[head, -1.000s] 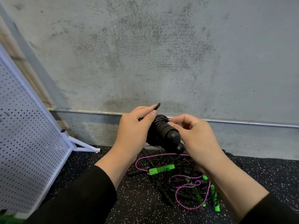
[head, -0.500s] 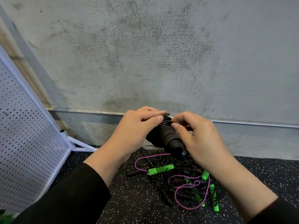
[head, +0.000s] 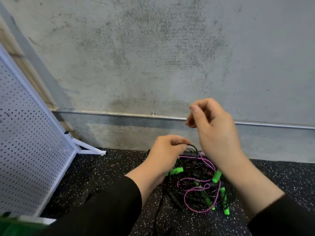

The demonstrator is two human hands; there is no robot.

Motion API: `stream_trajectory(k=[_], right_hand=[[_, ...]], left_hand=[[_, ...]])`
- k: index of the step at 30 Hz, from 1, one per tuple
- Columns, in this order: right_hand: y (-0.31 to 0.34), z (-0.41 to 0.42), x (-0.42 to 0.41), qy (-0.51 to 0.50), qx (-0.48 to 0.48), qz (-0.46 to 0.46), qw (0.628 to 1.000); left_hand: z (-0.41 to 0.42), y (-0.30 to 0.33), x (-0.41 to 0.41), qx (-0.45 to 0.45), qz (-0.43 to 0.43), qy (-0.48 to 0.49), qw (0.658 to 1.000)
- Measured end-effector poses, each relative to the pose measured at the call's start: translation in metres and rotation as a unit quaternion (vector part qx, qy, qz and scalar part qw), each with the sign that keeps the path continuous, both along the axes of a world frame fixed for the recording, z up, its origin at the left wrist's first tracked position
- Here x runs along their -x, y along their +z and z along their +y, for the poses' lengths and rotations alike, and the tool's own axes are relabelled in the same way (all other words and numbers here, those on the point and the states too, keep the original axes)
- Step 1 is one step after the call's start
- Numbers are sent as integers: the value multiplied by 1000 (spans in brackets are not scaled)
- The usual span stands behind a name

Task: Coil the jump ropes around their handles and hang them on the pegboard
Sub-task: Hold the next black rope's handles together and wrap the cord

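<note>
My left hand is low over the floor and grips a black jump rope. A loop of its cord arches out past my fingertips, and the handles are mostly hidden under my hand. My right hand is raised above and to the right, fingers curled in with nothing visible in them. Below both hands a tangled pile lies on the floor: green handles, a purple rope and black handles. The white pegboard leans at the far left, with no rope seen on it.
A grey concrete wall stands close ahead, with a metal conduit running along its base. The floor is black speckled rubber. The pegboard's white foot reaches out onto the floor left of the pile.
Both hands were together at chest height on the coiled black handles. My left hand has since dropped with the rope toward the pile, and my right hand has let go and lifted up.
</note>
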State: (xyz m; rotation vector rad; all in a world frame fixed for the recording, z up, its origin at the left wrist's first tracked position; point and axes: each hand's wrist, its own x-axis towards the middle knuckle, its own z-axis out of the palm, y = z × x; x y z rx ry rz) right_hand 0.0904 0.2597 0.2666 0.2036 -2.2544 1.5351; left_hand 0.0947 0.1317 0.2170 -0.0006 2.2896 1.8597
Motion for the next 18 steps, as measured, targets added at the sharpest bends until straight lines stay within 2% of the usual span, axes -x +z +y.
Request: stream_trajectory(k=[2,4,8,13,18], right_hand=[[-3,15,5,-14,-5,-36,999],[-20,24,10,-8,-46,-111,993],[-54,30,16,43,-160,-218,962],[-95,27,10,102,-275,-307,905],[-169,27,-4,169,-385,-413,808]], left_hand=[[-7,-18,5,-8,-23,-6,1000],[-14,-36,9,9,-56,-4,998],[-25,-66,17,116,-56,-29,991],[-27,-89,22,268,-38,-69,960],[-21,-138,11,352,-52,-143,923]])
